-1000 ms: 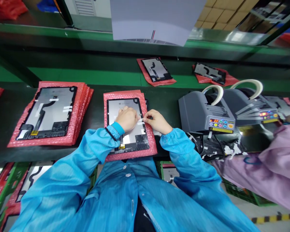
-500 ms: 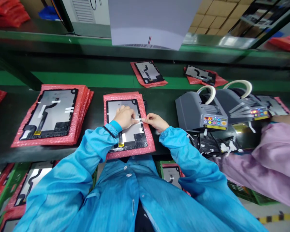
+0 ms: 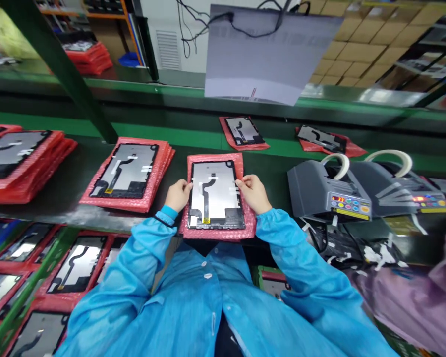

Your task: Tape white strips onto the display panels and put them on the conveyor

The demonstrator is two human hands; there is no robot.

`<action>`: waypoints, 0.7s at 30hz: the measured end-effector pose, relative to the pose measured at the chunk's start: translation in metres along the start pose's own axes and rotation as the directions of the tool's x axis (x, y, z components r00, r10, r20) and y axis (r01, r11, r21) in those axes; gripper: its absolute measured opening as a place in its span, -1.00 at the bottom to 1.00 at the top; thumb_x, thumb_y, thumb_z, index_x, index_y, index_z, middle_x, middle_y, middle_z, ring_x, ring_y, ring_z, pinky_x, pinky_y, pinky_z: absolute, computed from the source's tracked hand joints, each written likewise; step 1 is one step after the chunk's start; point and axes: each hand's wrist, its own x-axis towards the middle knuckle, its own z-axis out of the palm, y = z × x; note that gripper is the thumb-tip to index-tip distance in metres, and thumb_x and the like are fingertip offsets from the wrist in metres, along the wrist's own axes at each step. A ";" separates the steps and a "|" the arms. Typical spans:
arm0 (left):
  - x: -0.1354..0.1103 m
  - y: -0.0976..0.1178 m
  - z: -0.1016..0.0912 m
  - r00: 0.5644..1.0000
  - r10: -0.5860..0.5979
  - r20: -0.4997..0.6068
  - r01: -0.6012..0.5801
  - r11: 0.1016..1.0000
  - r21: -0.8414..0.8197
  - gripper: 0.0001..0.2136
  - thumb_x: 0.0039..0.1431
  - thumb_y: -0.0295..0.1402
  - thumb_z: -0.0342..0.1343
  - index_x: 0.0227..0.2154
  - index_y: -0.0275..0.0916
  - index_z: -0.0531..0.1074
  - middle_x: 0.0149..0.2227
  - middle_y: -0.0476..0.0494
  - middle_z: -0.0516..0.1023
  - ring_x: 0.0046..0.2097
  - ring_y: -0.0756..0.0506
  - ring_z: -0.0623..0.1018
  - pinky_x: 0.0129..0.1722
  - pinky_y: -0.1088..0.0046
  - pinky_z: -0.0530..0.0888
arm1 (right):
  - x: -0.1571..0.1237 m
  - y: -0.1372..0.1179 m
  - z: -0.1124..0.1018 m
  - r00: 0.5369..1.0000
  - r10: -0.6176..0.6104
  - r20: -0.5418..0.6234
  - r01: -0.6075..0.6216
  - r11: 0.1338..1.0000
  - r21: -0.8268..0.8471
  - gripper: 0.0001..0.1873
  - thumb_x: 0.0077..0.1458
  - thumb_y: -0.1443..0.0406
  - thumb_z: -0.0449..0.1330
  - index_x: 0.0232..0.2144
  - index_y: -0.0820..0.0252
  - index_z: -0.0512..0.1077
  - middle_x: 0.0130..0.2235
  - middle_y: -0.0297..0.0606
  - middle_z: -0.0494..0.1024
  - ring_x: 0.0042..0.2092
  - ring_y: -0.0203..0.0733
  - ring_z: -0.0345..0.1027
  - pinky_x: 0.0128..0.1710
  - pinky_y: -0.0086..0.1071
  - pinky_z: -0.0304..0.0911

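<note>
fingers (image 3: pixel 188 187) pinching tablet panel (image 3: pixel 215 193) edges, dispenser (image 3: pixel 327 193) near

I am wearing a bright blue, slightly shiny smock with long, loose sleeves that are bunching into soft folds along both arms. The cuffs are gathering tight with elastic at my wrists, and a dark band is circling my left wrist just behind my left hand (image 3: pixel 177 194). Small pale round buttons are running down the front placket over my chest. My right hand (image 3: pixel 253 192) and my left are both going bare, without gloves.
</note>
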 end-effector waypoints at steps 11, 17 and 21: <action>-0.002 -0.019 -0.129 0.956 -0.143 -0.256 0.208 0.946 0.249 -0.74 0.31 -0.24 -0.17 -0.19 -0.31 0.31 -0.26 -0.30 0.55 -0.17 -0.22 0.56 -0.18 0.30 0.40 | 0.032 -0.108 0.084 0.933 -0.282 0.222 0.225 0.941 0.251 -0.53 0.06 0.02 0.14 -0.11 0.23 0.37 -0.15 -0.11 0.55 -0.08 -0.07 0.39 -0.04 -0.21 0.28; 0.021 -0.079 -0.196 0.941 -0.187 -0.283 0.279 0.902 0.331 -0.63 0.31 -0.14 -0.23 -0.25 -0.36 0.30 -0.27 -0.13 0.51 -0.08 -0.18 0.52 -0.05 0.23 0.37 | 0.050 -0.181 0.202 0.877 -0.154 0.454 0.207 0.976 -0.068 -0.63 0.06 0.10 0.21 -0.22 0.29 0.43 -0.18 0.01 0.54 -0.03 0.01 0.41 -0.03 -0.23 0.25; 0.044 -0.116 -0.185 0.938 -0.264 -0.226 0.328 0.888 0.322 -0.65 0.23 -0.06 -0.16 -0.47 -0.23 0.26 -0.45 -0.04 0.49 -0.12 -0.27 0.54 -0.08 0.12 0.39 | 0.090 -0.169 0.196 0.818 -0.071 0.571 0.219 0.956 -0.196 -0.65 -0.01 0.05 0.27 -0.57 0.23 0.44 -0.47 -0.06 0.53 -0.18 0.08 0.47 -0.11 -0.22 0.28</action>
